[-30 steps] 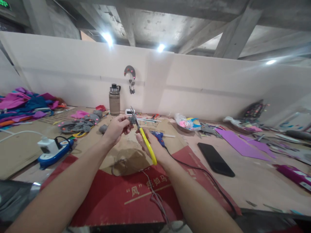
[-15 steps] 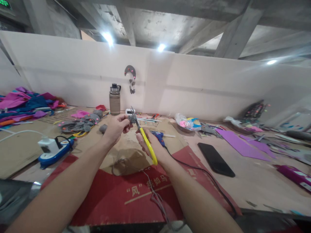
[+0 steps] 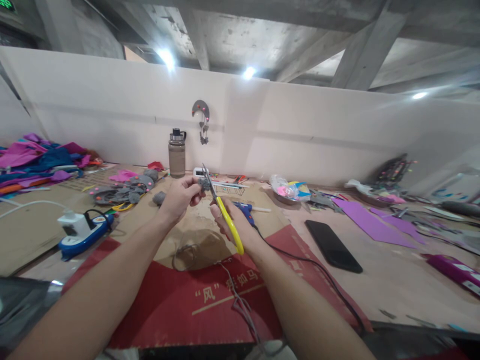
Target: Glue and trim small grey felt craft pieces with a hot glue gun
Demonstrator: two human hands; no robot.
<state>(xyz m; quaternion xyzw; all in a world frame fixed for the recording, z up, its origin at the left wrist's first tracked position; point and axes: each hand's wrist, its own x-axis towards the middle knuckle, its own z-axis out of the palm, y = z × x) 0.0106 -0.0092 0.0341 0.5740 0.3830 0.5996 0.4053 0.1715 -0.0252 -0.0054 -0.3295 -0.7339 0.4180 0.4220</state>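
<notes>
Between the thumb and fingers of my left hand (image 3: pixel 183 196) is a small grey felt piece (image 3: pixel 204 184). My right hand (image 3: pixel 233 220) is closed around the yellow handles of a pair of scissors (image 3: pixel 229 224), blades pointing up and away. The blades are right beside the felt piece; whether they touch it I cannot tell. Grey yarn (image 3: pixel 240 302) trails over the red and brown board (image 3: pixel 161 320) below my hands. Behind my right hand lies a blue glue gun (image 3: pixel 245 210), partly hidden. A grey ball (image 3: pixel 159 198) sits left of my left hand.
A water bottle (image 3: pixel 177 154) stands by the white partition (image 3: pixel 300 120), where a grey moon ornament (image 3: pixel 201 112) hangs. A blue power strip (image 3: pixel 84 240) is at left, a black phone (image 3: pixel 333 246) at right. Purple sheets (image 3: pixel 369 222) and a filled bowl (image 3: pixel 288 197) lie farther back.
Almost nothing differs. Both hands, the felt piece and the scissors keep nearly the same place, with only a slight shift of the view.
</notes>
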